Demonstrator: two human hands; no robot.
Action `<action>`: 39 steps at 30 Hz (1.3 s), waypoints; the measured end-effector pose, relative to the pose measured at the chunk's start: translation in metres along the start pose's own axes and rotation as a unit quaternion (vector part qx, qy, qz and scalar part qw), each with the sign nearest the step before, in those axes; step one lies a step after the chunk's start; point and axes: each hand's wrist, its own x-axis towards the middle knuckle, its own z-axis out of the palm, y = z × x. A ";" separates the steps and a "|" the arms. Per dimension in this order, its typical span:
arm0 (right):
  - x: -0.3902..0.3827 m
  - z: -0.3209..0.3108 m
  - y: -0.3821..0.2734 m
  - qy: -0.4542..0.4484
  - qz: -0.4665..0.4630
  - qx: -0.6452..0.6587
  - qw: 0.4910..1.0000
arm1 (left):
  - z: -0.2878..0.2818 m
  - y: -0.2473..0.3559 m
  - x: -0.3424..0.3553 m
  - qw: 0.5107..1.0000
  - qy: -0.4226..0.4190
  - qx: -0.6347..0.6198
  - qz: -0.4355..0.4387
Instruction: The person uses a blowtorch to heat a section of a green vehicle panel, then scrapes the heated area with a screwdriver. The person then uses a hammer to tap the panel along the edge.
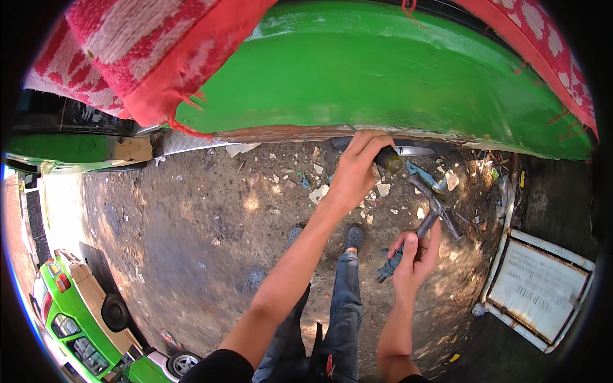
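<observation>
My left hand (pixel 355 167) is closed around a thick dark handle (pixel 389 159) with a yellowish butt end, held at the lower edge of a green vehicle panel (pixel 383 70). The working end of this tool is mostly hidden by my fingers and the panel. Lower and to the right, my right hand (pixel 415 258) grips a metal hammer (pixel 436 205). Its head forms a T with the shaft, and greenish cloth is wrapped round the grip. The hammer head is apart from the dark handle.
Red-and-white patterned cloths (pixel 150 57) hang over the panel at both sides. Paint flakes and scraps (pixel 319 193) litter the dirt ground around my shoes (pixel 354 237). A white framed board (pixel 539 287) leans at the right. A green car (pixel 76 319) stands at the lower left.
</observation>
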 end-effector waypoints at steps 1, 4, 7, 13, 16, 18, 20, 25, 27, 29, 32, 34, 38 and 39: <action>-0.001 0.002 -0.006 0.003 -0.024 -0.029 0.999 | -0.001 0.001 0.000 1.000 -0.001 0.000 -0.004; 0.004 0.010 -0.007 0.010 -0.083 -0.086 0.993 | 0.001 0.005 0.005 1.000 0.002 -0.001 -0.010; 0.011 0.015 -0.007 -0.023 -0.073 -0.104 0.992 | 0.000 0.004 0.006 1.000 0.008 0.004 -0.010; 0.006 0.017 -0.015 0.050 -0.093 -0.023 0.994 | 0.005 0.001 0.007 1.000 0.024 -0.008 -0.007; 0.014 0.021 -0.015 0.016 -0.063 -0.045 0.997 | 0.005 0.004 0.008 1.000 0.012 -0.019 -0.015; 0.018 0.023 -0.016 0.004 -0.048 -0.065 0.997 | 0.004 0.004 0.006 0.999 -0.016 -0.034 -0.027; 0.016 0.023 -0.018 0.011 -0.026 -0.040 0.999 | 0.003 0.003 0.006 1.000 -0.013 -0.022 -0.018; 0.007 0.021 -0.018 0.070 -0.073 0.040 0.994 | 0.006 0.003 0.008 1.000 -0.016 -0.016 -0.014; 0.012 0.026 -0.016 0.049 -0.077 0.046 0.995 | 0.004 0.004 0.009 1.000 -0.020 -0.010 -0.021; 0.015 0.026 -0.018 0.020 -0.008 -0.009 1.000 | 0.004 0.004 0.010 0.999 -0.023 -0.011 -0.029; 0.013 0.021 -0.009 0.042 0.011 0.026 0.999 | 0.007 0.005 0.010 0.999 -0.029 -0.014 -0.035; 0.013 0.016 -0.010 0.060 -0.006 0.053 0.997 | 0.009 0.006 0.010 0.999 -0.031 -0.013 -0.030; 0.015 0.019 -0.012 0.059 -0.007 0.063 0.996 | 0.014 0.005 0.010 1.000 -0.013 0.002 -0.019; 0.016 0.020 -0.010 0.059 0.002 0.057 0.997 | 0.015 0.005 0.010 1.000 -0.003 0.006 -0.019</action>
